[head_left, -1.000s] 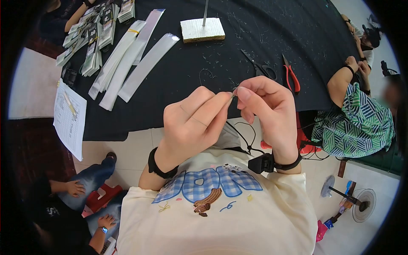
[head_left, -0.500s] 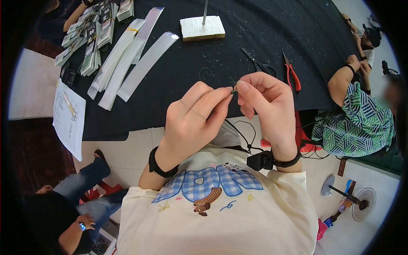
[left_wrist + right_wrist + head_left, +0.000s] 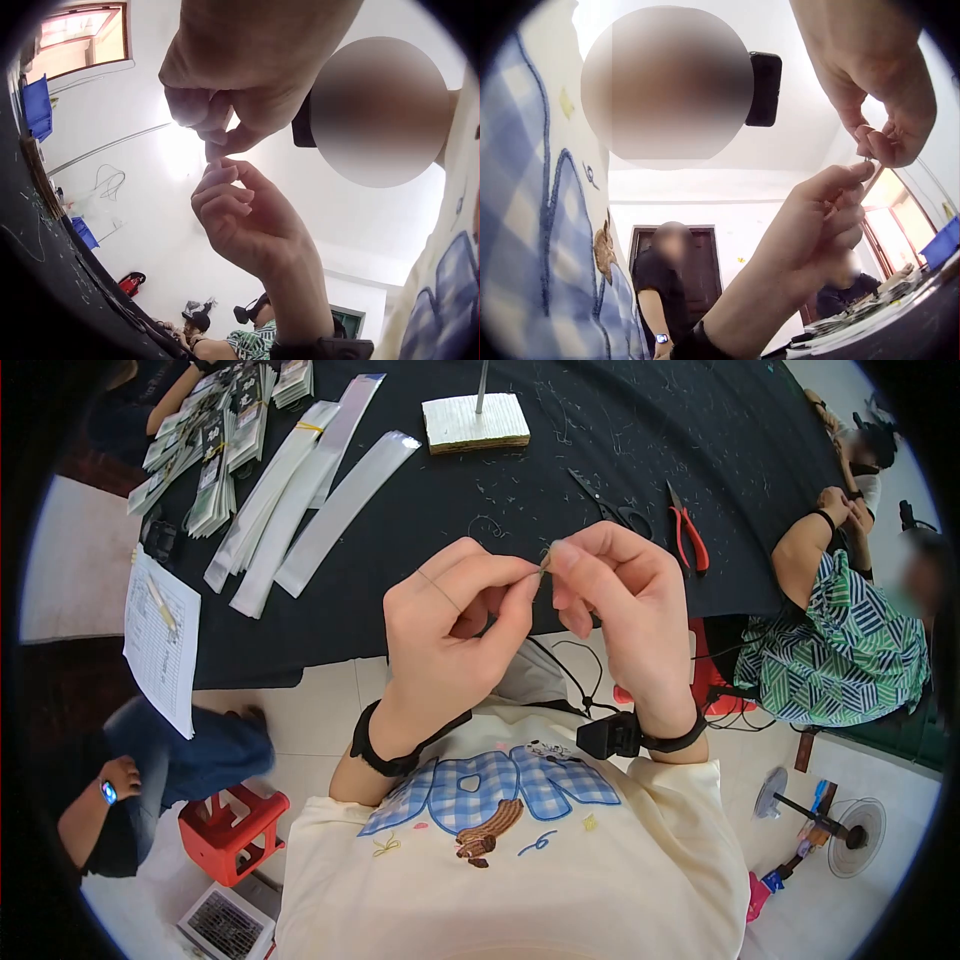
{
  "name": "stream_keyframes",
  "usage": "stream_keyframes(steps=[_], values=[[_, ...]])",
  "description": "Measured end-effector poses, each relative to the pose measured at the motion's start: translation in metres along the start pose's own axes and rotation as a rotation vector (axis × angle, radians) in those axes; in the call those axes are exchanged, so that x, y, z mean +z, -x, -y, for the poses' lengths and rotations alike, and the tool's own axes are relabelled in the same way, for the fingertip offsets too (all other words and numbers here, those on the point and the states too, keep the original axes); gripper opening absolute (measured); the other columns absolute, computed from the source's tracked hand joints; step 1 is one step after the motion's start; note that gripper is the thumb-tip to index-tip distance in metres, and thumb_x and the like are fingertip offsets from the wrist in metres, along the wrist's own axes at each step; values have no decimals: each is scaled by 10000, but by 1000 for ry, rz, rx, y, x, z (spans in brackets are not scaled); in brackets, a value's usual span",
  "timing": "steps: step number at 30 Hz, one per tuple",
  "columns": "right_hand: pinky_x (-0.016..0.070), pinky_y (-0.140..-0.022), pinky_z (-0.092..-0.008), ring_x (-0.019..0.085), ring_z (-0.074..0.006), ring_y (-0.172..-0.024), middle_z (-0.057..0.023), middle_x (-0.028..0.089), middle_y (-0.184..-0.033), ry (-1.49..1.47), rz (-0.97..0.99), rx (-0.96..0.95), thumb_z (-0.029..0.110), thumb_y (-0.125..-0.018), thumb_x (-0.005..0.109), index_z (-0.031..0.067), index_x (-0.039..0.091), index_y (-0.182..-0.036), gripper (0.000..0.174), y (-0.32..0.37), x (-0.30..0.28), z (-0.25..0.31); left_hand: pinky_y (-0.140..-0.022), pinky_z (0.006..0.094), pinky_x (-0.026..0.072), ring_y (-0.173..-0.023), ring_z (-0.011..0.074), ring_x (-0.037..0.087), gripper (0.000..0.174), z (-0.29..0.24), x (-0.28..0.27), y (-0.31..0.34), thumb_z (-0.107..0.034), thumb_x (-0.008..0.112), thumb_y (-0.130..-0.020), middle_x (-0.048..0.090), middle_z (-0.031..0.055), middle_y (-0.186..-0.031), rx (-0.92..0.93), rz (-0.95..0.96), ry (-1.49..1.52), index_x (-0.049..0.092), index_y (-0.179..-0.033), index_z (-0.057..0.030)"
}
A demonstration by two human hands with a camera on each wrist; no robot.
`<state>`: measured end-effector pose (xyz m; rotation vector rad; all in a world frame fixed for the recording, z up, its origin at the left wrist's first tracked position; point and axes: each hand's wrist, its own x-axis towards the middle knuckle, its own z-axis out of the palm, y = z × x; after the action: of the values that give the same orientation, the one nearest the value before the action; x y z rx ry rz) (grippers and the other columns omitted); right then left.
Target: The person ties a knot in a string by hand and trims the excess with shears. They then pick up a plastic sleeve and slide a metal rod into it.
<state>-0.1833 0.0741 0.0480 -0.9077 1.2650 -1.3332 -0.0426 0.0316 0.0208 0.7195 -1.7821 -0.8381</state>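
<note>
In the head view both hands meet above the table's near edge, fingertips almost touching. The left hand (image 3: 450,620) pinches a short, thin greenish strand (image 3: 544,563) between thumb and forefinger. From the other side, the right hand (image 3: 630,600) pinches the same strand with thumb and forefinger; its other fingers are curled. A fine dark thread (image 3: 440,591) crosses the back of the left hand's fingers. The left wrist view shows the left hand (image 3: 240,67) above the right hand (image 3: 251,217). Fingertips mostly hide the strand in both wrist views.
On the black tablecloth (image 3: 400,510) lie scissors (image 3: 607,503), red-handled pliers (image 3: 689,535), long white sleeves (image 3: 345,515) and bundled packets (image 3: 215,470). A rod stands in a white block (image 3: 475,425). Thread scraps are scattered around. A written sheet (image 3: 160,650) overhangs the left edge.
The left hand's fingers have shifted and opened a gap between thumb and curled fingers; both hands have moved slightly up. At the lower left, a person has moved away from a red stool.
</note>
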Motion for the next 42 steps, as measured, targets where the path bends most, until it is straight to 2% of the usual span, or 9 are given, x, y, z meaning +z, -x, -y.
stream_keyframes(steps=[9,15,26,30,34,36,40,41,42], values=[[385,-450,-158,524,-27,-541,-28,602,-658,79,-45,-55,113,-833,587,-24,609,-861,142,0,4,1,-373,184,238,-426,17,371,117,1,-1,0,72,627,-684,515,6,-613,-51,-37,40,621,-769,-8],[446,-515,-171,565,-44,-575,-46,623,-679,256,-92,-292,69,-800,604,-34,616,-831,108,-9,13,-1,-386,259,393,-444,165,484,188,-4,-3,-10,64,629,-632,494,55,-649,208,-49,-341,592,-797,-19],[456,-519,-202,600,-80,-575,-83,630,-643,402,-100,-502,43,-786,594,-56,618,-803,103,-42,25,53,-429,280,420,-494,173,516,168,-15,-18,-68,1,643,-655,463,52,-671,524,-124,-543,561,-801,-14],[461,-522,-214,605,-89,-579,-96,630,-642,502,-120,-635,77,-799,586,-72,613,-807,152,-77,19,78,-429,288,414,-487,194,509,122,-7,-8,-107,2,633,-693,492,78,-683,469,-248,-378,561,-789,-23],[453,-515,-213,605,-90,-580,-89,631,-632,558,-141,-709,103,-804,584,-67,624,-814,175,-112,16,98,-433,228,373,-499,109,494,81,3,4,-138,-9,620,-755,552,60,-705,238,-299,-122,600,-832,2],[452,-511,-208,604,-91,-574,-86,632,-633,589,-148,-690,108,-807,580,-61,629,-816,177,-120,15,109,-419,198,285,-460,47,363,117,15,13,-150,-72,565,-846,532,-9,-664,55,-392,406,613,-926,-2],[440,-494,-207,586,-87,-541,-76,626,-619,597,-199,-723,116,-806,575,-55,630,-806,180,-134,11,124,-572,183,372,-655,49,478,260,23,8,-157,-180,450,-928,585,63,-920,-15,-399,702,567,-1034,27],[413,-474,-193,541,-62,-526,-53,612,-627,657,-214,-720,132,-817,573,-45,628,-825,186,-137,9,128,-740,229,392,-871,86,522,279,24,5,-156,-195,406,-943,581,77,-1008,-34,-379,713,551,-1052,16],[386,-454,-178,496,-38,-511,-30,597,-636,716,-231,-717,148,-829,570,-34,627,-844,191,-140,7,131,-740,229,392,-871,86,522,279,25,4,-157,-195,406,-943,581,77,-1008,-28,-374,714,551,-1052,16]])
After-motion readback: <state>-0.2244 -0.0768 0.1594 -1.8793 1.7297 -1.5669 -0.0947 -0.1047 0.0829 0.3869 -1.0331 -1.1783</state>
